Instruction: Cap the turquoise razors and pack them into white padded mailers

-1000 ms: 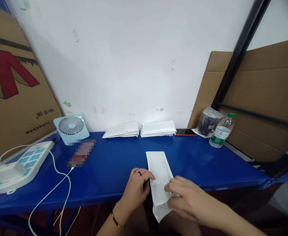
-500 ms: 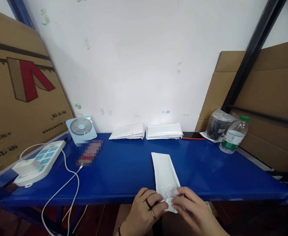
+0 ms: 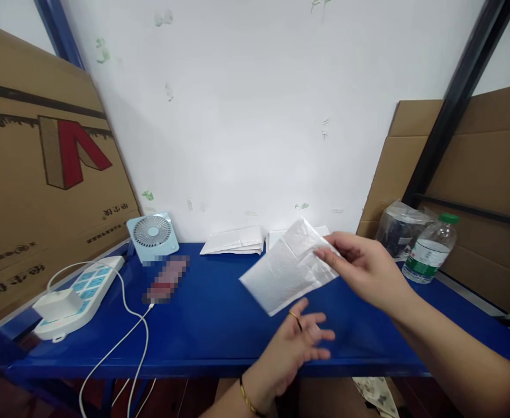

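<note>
A white padded envelope (image 3: 287, 267) is held up above the blue table, tilted, its right end pinched between the thumb and fingers of my right hand (image 3: 359, 264). Below the envelope, my left hand (image 3: 300, 342) has its fingers spread and holds nothing; rings show on its fingers and a bracelet on its wrist. At the back of the table lies a stack of white envelopes (image 3: 232, 240). A second stack (image 3: 274, 238) beside it is mostly hidden behind the held envelope.
On the blue table (image 3: 211, 325) stand a small blue fan (image 3: 152, 232), a power strip (image 3: 85, 296) with white cables, a blurred phone (image 3: 167, 280), a wrapped dark item (image 3: 398, 232) and a bottle (image 3: 431, 249). Cardboard (image 3: 32, 174) flanks it.
My right hand has lifted the envelope from the front edge up and over the table. My left hand has let go of it and spread its fingers. The view has shifted slightly.
</note>
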Available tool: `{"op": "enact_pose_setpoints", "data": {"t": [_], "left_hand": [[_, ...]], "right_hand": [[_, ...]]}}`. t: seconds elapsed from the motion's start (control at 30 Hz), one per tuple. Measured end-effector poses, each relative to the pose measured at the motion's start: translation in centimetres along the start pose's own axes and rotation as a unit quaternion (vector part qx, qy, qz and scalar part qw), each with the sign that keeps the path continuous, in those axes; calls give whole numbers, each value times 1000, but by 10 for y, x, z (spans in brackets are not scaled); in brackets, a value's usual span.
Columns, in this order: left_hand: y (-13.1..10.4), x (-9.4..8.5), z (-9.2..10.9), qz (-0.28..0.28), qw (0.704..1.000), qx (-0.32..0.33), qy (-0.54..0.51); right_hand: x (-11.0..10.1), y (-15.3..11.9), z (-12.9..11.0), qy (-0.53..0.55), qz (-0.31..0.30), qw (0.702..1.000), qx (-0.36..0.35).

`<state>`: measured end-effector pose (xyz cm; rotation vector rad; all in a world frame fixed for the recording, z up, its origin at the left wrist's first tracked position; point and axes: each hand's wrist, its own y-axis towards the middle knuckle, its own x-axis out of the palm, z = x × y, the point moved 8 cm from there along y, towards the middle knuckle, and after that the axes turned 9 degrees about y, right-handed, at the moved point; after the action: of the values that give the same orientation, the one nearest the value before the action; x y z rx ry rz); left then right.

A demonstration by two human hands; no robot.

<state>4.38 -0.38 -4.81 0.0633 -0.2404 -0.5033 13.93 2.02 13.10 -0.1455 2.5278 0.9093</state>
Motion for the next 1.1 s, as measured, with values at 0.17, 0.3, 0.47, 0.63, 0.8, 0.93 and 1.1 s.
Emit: {"op": "enact_pose_setpoints", "data": {"t": [0.17,0.3,0.47,0.63,0.8,0.93,1.1], "left_hand": [[13,-91,27,181,961,-16,-206],[29,-162,48,268,938,-29,-219],[83,-245,74,361,907,33,-212],[104,-288,41,432,864,-24,-259],[95,-287,13,421,859,-58,-286],[99,-265,7,404,858,-80,-306],[105,-192,-3,341,872,-118,-330]], "right_hand": [[40,23,74,266,32,950,158],[92,48,141,360,30,909,207],[143,121,185,261,61,941,207],[136,159,227,148,121,954,230],[7,114,274,-82,282,923,248],[-61,77,309,-190,267,878,349],[-58,92,269,-175,227,925,251]]}}
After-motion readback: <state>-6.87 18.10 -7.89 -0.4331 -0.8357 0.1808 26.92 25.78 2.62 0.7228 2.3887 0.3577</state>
